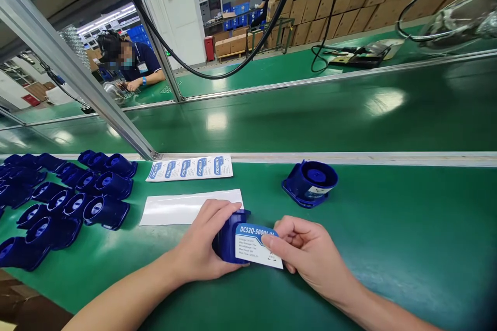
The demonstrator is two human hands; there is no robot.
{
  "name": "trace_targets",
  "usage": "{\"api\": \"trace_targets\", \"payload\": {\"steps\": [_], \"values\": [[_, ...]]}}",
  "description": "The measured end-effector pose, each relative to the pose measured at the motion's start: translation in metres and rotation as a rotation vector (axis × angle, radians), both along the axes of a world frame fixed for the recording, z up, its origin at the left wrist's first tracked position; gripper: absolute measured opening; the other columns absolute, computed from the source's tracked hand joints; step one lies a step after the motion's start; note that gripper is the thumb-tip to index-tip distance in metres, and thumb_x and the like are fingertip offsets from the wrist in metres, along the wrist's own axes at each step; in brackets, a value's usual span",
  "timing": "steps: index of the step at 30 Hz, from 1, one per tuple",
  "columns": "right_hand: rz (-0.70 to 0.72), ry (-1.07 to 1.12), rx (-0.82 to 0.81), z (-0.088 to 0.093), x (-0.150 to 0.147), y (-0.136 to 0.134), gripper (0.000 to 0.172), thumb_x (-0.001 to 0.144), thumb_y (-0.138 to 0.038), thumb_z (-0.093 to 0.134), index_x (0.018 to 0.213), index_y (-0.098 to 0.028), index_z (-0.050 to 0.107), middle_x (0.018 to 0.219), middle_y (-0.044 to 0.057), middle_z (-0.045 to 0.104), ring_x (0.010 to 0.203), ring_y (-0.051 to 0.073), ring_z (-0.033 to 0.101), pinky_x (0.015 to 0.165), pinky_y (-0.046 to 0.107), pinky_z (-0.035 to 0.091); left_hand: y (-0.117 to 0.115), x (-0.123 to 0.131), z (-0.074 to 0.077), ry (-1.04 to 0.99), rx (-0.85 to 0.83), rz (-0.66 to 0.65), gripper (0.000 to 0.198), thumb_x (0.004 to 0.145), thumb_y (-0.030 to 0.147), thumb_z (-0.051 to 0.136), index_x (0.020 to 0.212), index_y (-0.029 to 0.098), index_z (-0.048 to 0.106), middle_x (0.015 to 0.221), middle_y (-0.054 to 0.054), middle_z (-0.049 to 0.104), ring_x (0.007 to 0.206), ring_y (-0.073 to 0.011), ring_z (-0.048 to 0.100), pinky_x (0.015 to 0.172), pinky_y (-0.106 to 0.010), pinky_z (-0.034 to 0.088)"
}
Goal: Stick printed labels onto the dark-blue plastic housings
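My left hand is wrapped round a dark blue plastic housing above the green bench. Between the thumb and fingers of my right hand is the right end of a white and blue label printed "DC52Q-5000". The label's left part lies against the side of the housing, while its right end stands off it. Just beyond my left hand lies a blank white backing strip. Behind that strip is a sheet of similar labels. A labelled blue housing stands to the right, apart from both hands.
Several blue housings crowd the left of the bench. A metal post rises behind them, and a pale ledge runs along the bench's back edge. Across the green surface beyond, a co-worker sits. A black cable hangs overhead.
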State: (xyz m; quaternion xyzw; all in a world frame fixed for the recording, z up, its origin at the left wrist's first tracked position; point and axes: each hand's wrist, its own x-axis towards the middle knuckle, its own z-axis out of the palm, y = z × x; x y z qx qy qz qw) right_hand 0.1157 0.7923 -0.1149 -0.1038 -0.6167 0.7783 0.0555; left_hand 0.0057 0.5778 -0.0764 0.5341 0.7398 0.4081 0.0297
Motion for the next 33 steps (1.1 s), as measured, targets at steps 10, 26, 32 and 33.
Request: {"api": "trace_targets", "payload": {"steps": [10, 26, 32, 33], "values": [[-0.043, -0.086, 0.016, 0.030, 0.003, -0.007, 0.055, 0.069, -0.064, 0.094, 0.060, -0.021, 0.061, 0.054, -0.003, 0.056, 0.043, 0.010, 0.043, 0.043, 0.026, 0.031, 0.000, 0.001, 0.001, 0.017, -0.016, 0.010, 0.096, 0.082, 0.033, 0.088, 0.161, 0.032, 0.033, 0.140, -0.015, 0.057, 0.127, -0.0340, 0.056, 0.108, -0.051, 0.052], [-0.028, -0.100, 0.054, 0.033, 0.003, -0.008, 0.059, 0.067, -0.071, 0.092, 0.060, -0.022, 0.061, 0.053, -0.002, 0.058, 0.043, 0.011, 0.045, 0.043, 0.027, 0.032, 0.000, 0.001, 0.002, 0.016, -0.026, 0.012, 0.097, 0.082, 0.032, 0.087, 0.162, 0.033, 0.031, 0.140, -0.013, 0.056, 0.126, -0.0333, 0.055, 0.107, -0.049, 0.052], [0.011, -0.094, 0.055, 0.026, 0.003, -0.004, 0.056, 0.070, -0.067, 0.092, 0.061, -0.022, 0.061, 0.055, -0.001, 0.059, 0.043, 0.011, 0.045, 0.043, 0.026, 0.033, 0.000, 0.000, 0.001, 0.013, -0.029, 0.008, 0.098, 0.082, 0.031, 0.088, 0.162, 0.033, 0.031, 0.141, -0.014, 0.056, 0.127, -0.0339, 0.055, 0.107, -0.051, 0.052], [0.027, -0.089, 0.053, 0.024, 0.002, -0.003, 0.055, 0.071, -0.066, 0.092, 0.061, -0.021, 0.061, 0.055, -0.001, 0.059, 0.043, 0.011, 0.045, 0.043, 0.026, 0.033, -0.001, 0.000, 0.001, 0.013, -0.027, 0.008, 0.098, 0.082, 0.031, 0.088, 0.162, 0.033, 0.031, 0.141, -0.014, 0.055, 0.127, -0.0339, 0.055, 0.108, -0.051, 0.052]]}}
